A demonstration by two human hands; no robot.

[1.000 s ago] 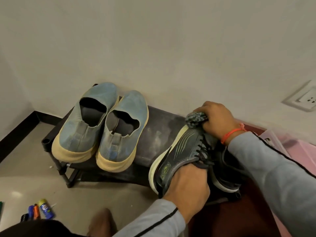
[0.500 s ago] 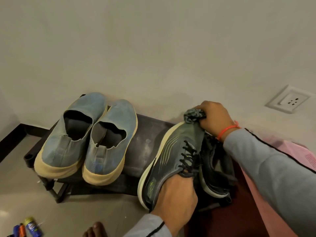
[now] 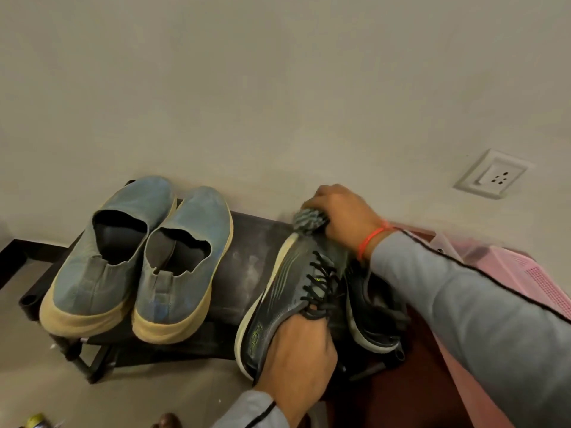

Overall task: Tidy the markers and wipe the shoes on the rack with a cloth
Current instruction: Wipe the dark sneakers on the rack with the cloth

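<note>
A dark grey running shoe (image 3: 290, 291) with black laces lies tilted on its side on the black rack (image 3: 247, 261). My left hand (image 3: 296, 362) grips its heel end. My right hand (image 3: 343, 217) holds a bunched grey cloth (image 3: 309, 219) against the shoe's toe. Its mate (image 3: 374, 310) sits just to the right, partly hidden by my right arm. A pair of blue slip-on shoes (image 3: 136, 261) with cream soles stands on the rack's left half. One marker tip (image 3: 38, 421) shows on the floor at the bottom left edge.
The rack stands against a pale wall with a white socket (image 3: 494, 176) at the right. A pink plastic crate (image 3: 525, 273) and a dark red surface (image 3: 411, 396) lie to the right of the rack. A bare toe (image 3: 168, 421) shows at the bottom edge.
The view has drifted up and right, so the markers on the floor have nearly left the frame. The cloth has stayed at the shoe's toe, and both hands keep their hold.
</note>
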